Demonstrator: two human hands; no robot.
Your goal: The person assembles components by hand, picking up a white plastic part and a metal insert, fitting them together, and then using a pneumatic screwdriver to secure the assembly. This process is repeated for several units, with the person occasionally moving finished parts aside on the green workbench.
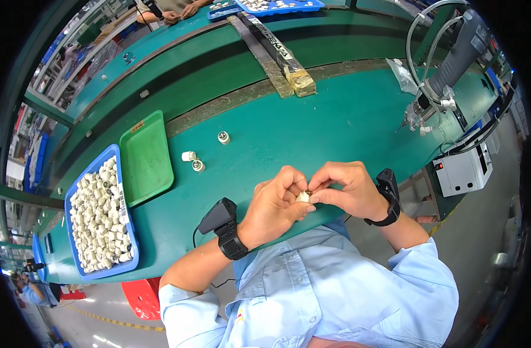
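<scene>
Hands and part above the near edge of the desk (346,127), seen from the wearer's head. The left hand (274,206) grasped a small white cylindrical part (302,198) between thumb and fingers. The right hand (349,188) met it from the other side, thumb and forefinger pinched on a small brownish piece (309,192) at the part's upper right; whether this piece was fixed to the part or separate could not be told. The key relation was this: the part lay between the two sets of fingertips, its body toward the left hand and its brownish side toward the right. Both hands touched the work, so neither was the nearer. The fingers covered too much of the short body to settle its long axis.

Beyond the left hand, toward the far left, two white cylindrical pieces lay close together, one on its side (188,156) and one with its dark-marked end up (198,166); a third piece (223,137) stood farther off, apart from them. Outward to the left came a green tray (146,159) and, beside it, a blue tray (135,246) heaped with similar white pieces (100,214). Well apart on the right, a grey articulated arm (464,52) rose over the desk, with a white box-shaped unit (464,169) below it.
</scene>
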